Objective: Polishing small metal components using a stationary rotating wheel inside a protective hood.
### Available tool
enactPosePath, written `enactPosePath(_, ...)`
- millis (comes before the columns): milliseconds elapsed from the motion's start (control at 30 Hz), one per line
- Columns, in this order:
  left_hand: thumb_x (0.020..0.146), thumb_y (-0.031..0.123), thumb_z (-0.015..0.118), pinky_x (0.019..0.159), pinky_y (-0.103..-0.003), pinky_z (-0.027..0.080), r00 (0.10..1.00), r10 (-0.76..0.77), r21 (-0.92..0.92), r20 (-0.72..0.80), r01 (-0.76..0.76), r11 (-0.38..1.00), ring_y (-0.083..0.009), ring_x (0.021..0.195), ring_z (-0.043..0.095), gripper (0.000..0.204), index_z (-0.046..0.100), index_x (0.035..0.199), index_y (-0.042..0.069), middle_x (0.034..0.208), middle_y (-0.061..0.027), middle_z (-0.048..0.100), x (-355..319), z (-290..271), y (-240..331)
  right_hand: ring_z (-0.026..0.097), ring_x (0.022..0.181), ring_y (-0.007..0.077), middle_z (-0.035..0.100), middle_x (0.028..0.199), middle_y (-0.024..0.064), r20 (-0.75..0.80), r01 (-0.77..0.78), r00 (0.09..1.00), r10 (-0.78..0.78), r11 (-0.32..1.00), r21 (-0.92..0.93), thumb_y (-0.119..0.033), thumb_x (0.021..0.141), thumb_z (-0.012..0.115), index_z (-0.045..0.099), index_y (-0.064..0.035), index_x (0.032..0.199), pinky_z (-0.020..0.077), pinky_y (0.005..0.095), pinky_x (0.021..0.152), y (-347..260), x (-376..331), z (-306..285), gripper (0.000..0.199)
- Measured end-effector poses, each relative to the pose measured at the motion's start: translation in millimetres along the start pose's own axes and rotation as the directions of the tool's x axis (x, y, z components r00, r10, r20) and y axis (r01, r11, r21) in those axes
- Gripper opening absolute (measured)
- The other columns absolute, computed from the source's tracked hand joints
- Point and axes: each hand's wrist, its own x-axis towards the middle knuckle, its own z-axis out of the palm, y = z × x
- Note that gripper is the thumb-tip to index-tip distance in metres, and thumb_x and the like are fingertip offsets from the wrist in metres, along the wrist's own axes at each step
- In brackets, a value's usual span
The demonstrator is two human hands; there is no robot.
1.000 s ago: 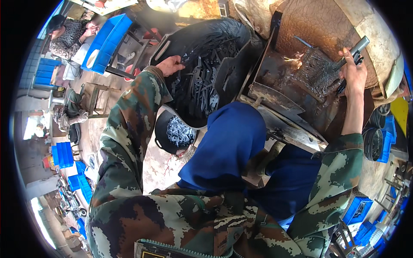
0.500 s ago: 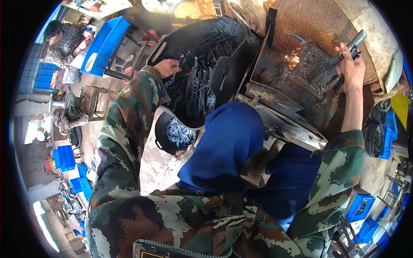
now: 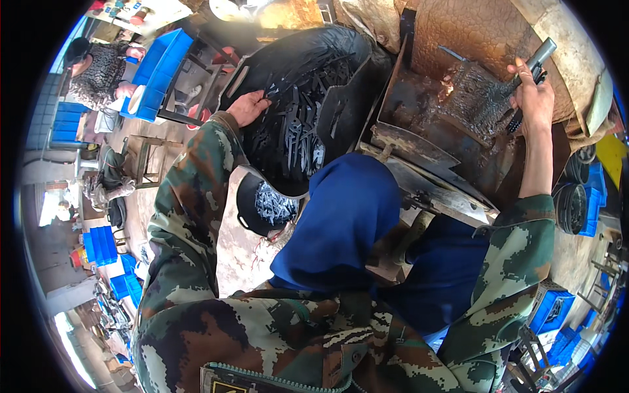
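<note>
Co-worker's hands (image 3: 124,89) shifted; wearer's left hand (image 3: 247,109) (hold unclear) overhangs metal-strewn tub (image 3: 282,59), right hand (image 3: 536,99) grips tube (image 3: 544,52)

At the upper left of the frame I see a co-worker (image 3: 97,73) in a dark cap and patterned top, just beside a long blue bin (image 3: 164,71); below them, near the left edge, I have stacked blue boxes (image 3: 67,122); right of those I make out a wooden stool (image 3: 156,142), with blue crates (image 3: 100,244) lower down; at my right edge, round dark baskets (image 3: 569,208) stand near a yellow panel (image 3: 610,160); at the lower right I see another blue crate (image 3: 553,321), its contents too small to tell.
</note>
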Motion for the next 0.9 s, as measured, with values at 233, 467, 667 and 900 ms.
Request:
enactPosePath(233,0.095,0.028,0.055,0.089,-0.041,0.046,0.997,0.025,0.175,-0.079,-0.011,0.985,-0.0395,0.100,0.059,0.036,0.059,0.110,-0.004,0.102,-0.0261,0.063,-5,-11,38,0.036,0.048,0.0062,0.070,0.098,0.0052,-0.029,-0.003,1.000,0.002,0.998,-0.059,-0.016,0.100,0.054,0.061,-0.0016,0.124,0.0397,0.0263,0.047,-9,-9,1,0.029)
enactPosePath(467,0.095,0.035,0.053,0.093,-0.046,0.046,0.992,-0.090,0.270,-0.083,0.110,0.956,-0.0445,0.109,0.058,0.044,0.059,0.116,-0.004,0.110,-0.0292,0.063,-9,-10,59,0.036,0.049,0.0061,0.070,0.101,0.0038,-0.010,-0.017,1.000,0.016,0.995,-0.097,-0.016,0.100,0.053,0.059,-0.0024,0.128,0.0395,0.0254,0.048,-3,-3,-3,0.032)
enactPosePath(667,0.095,0.035,0.052,0.093,-0.047,0.046,0.982,-0.023,0.312,-0.189,0.082,0.947,-0.0452,0.108,0.058,0.045,0.059,0.117,-0.003,0.110,-0.0297,0.063,-18,-10,59,0.036,0.049,0.0058,0.070,0.101,0.0031,0.003,0.010,1.000,-0.010,0.999,-0.051,-0.018,0.099,0.055,0.059,-0.0014,0.123,0.0382,0.0249,0.047,1,-2,-3,0.030)
enactPosePath(900,0.096,0.035,0.050,0.089,-0.051,0.047,0.990,-0.083,0.344,-0.114,0.118,0.932,-0.0467,0.104,0.059,0.039,0.058,0.112,0.001,0.105,-0.0292,0.064,-22,-15,79,0.042,0.048,0.0073,0.069,0.080,0.0009,0.003,0.013,1.000,-0.012,0.999,-0.048,-0.029,0.096,0.063,0.063,-0.0028,0.111,0.0418,0.0258,0.049,12,6,-7,0.030)
